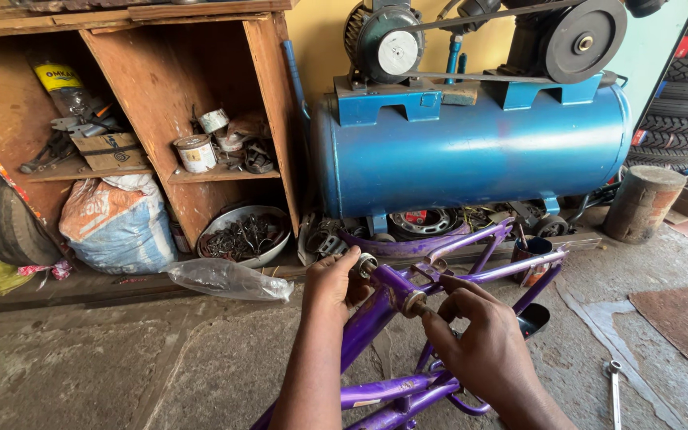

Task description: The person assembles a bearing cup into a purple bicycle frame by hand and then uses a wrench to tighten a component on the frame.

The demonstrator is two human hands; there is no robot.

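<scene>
Rough concrete floor [161, 366] underfoot, and we're crouched over a purple bicycle frame [384, 390] lying across the middle of it. Our left hand [330, 285] is curled shut around the frame's bottom bracket shell [392, 287] from its ten o'clock side, thumb up by the metal cup at that end. Our right hand [479, 342] pinches closed on the axle end [416, 303] at the shell's four o'clock end. At twelve o'clock sits a blue compressor tank [471, 151]; at ten, a wooden shelf [201, 103] of cans and clutter. A spanner [615, 390] lies on the floor at four o'clock, well apart.
</scene>
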